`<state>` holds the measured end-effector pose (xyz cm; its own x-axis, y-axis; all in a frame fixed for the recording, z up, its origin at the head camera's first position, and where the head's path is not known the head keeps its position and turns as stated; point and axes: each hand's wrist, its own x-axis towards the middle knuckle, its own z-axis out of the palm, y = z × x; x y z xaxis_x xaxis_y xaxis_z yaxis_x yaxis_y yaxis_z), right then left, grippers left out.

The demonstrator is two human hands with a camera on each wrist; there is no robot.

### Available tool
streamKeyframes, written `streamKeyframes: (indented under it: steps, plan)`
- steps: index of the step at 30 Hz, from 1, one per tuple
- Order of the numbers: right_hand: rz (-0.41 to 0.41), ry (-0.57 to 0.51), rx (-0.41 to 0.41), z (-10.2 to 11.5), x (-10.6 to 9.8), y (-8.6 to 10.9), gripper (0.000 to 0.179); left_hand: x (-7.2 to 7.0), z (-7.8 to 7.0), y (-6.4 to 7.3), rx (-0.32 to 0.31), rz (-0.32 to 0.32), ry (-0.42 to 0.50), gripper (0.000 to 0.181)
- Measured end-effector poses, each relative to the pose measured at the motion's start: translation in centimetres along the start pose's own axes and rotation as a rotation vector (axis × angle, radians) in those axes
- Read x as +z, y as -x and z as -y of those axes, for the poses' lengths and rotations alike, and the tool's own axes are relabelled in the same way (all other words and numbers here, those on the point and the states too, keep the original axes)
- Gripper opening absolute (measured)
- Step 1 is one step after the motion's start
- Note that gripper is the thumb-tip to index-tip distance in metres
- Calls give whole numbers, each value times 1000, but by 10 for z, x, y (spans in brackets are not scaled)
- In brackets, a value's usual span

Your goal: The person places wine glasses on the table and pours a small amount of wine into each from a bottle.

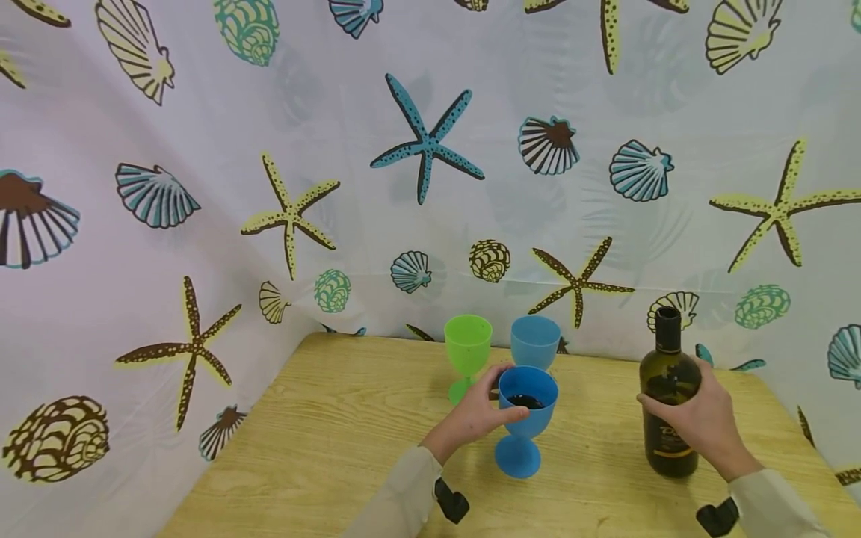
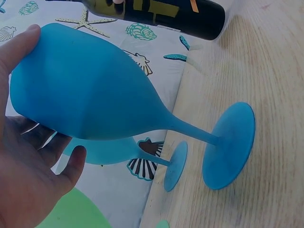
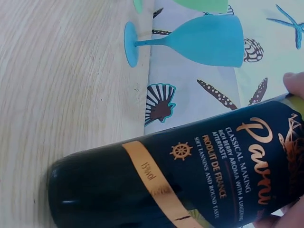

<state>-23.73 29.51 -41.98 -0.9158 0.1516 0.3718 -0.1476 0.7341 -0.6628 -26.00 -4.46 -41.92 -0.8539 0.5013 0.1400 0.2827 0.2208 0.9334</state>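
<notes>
My left hand (image 1: 474,411) grips the bowl of a dark blue goblet (image 1: 521,456), thumb on the near side and fingers on the far side. Dark liquid lies inside the upright goblet. From the left wrist view, I cannot tell whether the foot of this goblet (image 2: 230,147) touches the table. On the right, my right hand (image 1: 706,418) holds a dark wine bottle (image 1: 666,441) round its body, upright and without a cap. Gold lettering shows on the bottle's label (image 3: 228,166). Behind the held goblet stand a light blue goblet (image 1: 534,340) and a green goblet (image 1: 467,344).
A light wooden table (image 1: 323,418) carries the goblets. Behind it and along its left side hangs a white curtain (image 1: 430,224) printed with shells and starfish. The bottle stands apart from the goblets, near the table's right side.
</notes>
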Motion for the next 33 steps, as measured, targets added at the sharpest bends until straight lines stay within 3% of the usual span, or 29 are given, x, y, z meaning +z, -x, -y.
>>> streamKeyframes:
  steps: [8,17,25,33]
  plan:
    - [-35,-74,106,-7,4,0,102,4,29,-14,2,-9,-15,73]
    - [-89,-203,164,-9,9,-4,94,5,32,-15,0,-18,-6,70]
    - [-97,-233,213,-15,10,-6,90,6,33,-16,-6,-23,-4,73]
    - [-116,-241,252,-20,11,-6,89,8,35,-14,42,-35,-12,73]
